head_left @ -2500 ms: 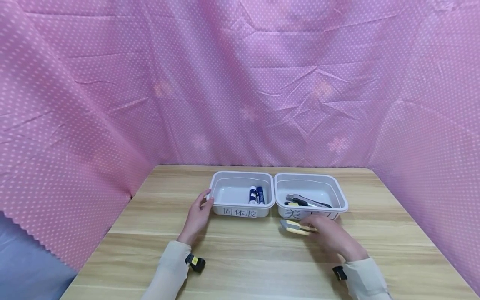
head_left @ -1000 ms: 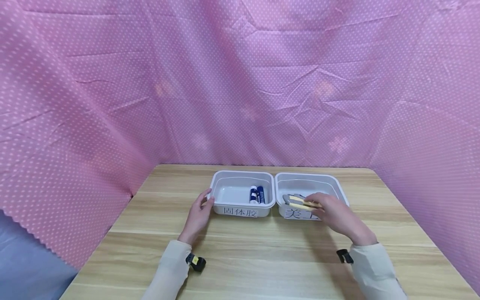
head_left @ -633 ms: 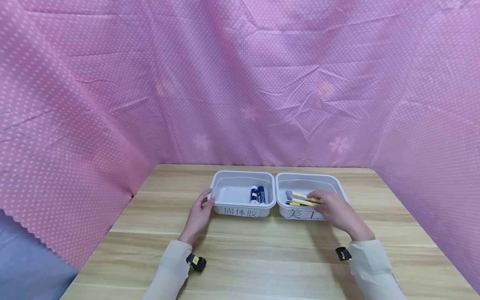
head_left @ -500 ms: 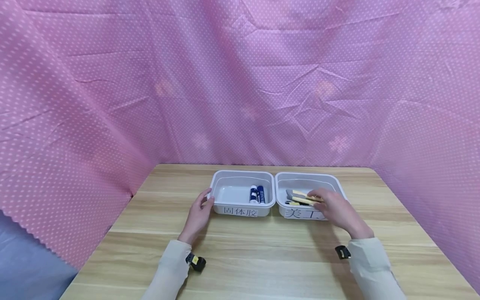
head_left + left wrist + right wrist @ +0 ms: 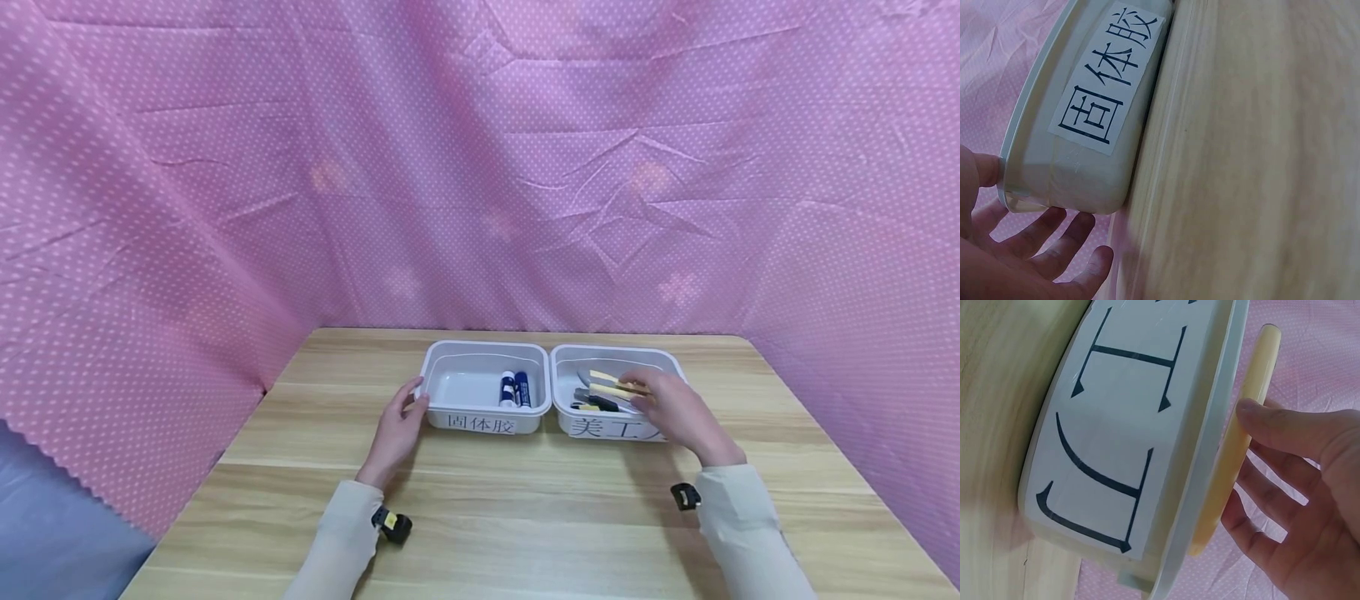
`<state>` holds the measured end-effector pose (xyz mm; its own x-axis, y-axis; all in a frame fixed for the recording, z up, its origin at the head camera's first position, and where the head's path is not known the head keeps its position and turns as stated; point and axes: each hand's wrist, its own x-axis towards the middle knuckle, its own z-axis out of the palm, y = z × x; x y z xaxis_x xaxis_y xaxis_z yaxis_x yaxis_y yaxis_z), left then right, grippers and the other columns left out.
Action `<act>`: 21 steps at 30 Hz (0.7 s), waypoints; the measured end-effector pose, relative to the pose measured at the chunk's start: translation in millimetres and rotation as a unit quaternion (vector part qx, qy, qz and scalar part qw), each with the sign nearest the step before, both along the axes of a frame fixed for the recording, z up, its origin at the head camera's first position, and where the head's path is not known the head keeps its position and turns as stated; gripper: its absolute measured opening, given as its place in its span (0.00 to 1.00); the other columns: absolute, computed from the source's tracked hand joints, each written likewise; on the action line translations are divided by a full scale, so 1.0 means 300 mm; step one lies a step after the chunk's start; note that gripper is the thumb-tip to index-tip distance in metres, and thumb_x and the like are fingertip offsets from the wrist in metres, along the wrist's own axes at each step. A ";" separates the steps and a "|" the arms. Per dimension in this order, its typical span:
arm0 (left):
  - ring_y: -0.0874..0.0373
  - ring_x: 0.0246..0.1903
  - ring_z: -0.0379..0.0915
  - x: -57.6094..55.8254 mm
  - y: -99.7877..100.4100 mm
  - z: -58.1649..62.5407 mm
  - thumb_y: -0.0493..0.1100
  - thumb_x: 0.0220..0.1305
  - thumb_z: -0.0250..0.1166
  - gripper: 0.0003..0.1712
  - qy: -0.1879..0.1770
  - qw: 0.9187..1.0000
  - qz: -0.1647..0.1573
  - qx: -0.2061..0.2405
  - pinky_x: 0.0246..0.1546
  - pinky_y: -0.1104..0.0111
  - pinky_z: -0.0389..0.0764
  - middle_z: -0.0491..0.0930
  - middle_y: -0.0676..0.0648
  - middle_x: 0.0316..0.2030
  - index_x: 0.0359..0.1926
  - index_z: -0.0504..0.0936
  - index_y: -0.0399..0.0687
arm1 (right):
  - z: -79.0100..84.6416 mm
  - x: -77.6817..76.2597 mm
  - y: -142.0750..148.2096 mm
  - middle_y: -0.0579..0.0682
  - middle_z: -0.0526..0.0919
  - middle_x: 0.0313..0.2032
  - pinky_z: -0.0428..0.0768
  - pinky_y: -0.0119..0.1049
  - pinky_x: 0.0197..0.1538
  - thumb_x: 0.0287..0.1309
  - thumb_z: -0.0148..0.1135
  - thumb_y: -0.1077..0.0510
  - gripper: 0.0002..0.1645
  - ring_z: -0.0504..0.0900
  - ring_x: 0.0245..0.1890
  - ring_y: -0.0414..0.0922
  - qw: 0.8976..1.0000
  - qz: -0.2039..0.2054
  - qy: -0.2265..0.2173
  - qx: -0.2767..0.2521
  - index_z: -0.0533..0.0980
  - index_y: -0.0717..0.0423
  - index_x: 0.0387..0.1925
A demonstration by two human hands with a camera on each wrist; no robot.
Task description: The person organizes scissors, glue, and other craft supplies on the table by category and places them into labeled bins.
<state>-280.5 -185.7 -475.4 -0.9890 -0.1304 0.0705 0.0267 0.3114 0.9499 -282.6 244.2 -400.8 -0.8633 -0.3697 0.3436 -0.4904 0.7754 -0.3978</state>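
My right hand [image 5: 682, 415] pinches a yellow-and-grey utility knife [image 5: 606, 386] between thumb and fingers, over the right white bin [image 5: 553, 400]. In the right wrist view, the knife's yellow edge [image 5: 1225, 465] lies along the bin's rim. Beneath it in the bin lie other utility knives [image 5: 600, 402], grey and black and yellow-black, partly covered by the hand. My left hand [image 5: 397, 429] rests with its fingertips against the left end of the left white bin [image 5: 423, 367]; its fingers are spread in the left wrist view. Two blue-and-white glue sticks [image 5: 515, 389] lie inside that bin.
Both bins stand side by side near the back of a wooden table [image 5: 480, 517]. Each carries a paper label [image 5: 480, 424] with Chinese characters on its front. A pink dotted curtain [image 5: 480, 167] hangs behind and at both sides.
My right hand has lifted the utility knife from in front of the right bin to over it, and lately a little farther back, uncovering the knives below. The left hand stays put.
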 end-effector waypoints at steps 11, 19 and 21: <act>0.38 0.66 0.71 0.000 -0.001 0.005 0.55 0.79 0.52 0.28 -0.010 1.000 -0.001 -0.005 0.69 0.48 0.72 0.67 0.34 0.72 0.76 0.65 0.58 | 0.001 -0.022 0.001 0.60 0.87 0.49 0.82 0.60 0.55 0.57 0.68 0.72 0.19 0.85 0.51 0.60 1.000 -0.008 -0.005 -0.005 0.82 0.62 0.51; 0.38 0.67 0.70 -0.001 -0.002 0.003 0.56 0.80 0.52 0.29 -0.014 1.000 -0.006 -0.005 0.69 0.48 0.72 0.66 0.34 0.72 0.76 0.64 0.58 | 0.000 -0.019 -0.002 0.63 0.84 0.54 0.77 0.62 0.61 0.59 0.68 0.71 0.22 0.80 0.58 0.62 1.000 -0.024 -0.004 0.003 0.80 0.64 0.56; 0.38 0.67 0.70 -0.003 -0.003 0.002 0.56 0.80 0.51 0.29 -0.013 1.000 -0.007 -0.006 0.69 0.48 0.71 0.65 0.34 0.72 0.76 0.64 0.58 | -0.001 -0.017 -0.004 0.62 0.84 0.54 0.77 0.62 0.62 0.58 0.68 0.72 0.22 0.80 0.58 0.62 1.000 -0.023 0.000 0.004 0.80 0.64 0.56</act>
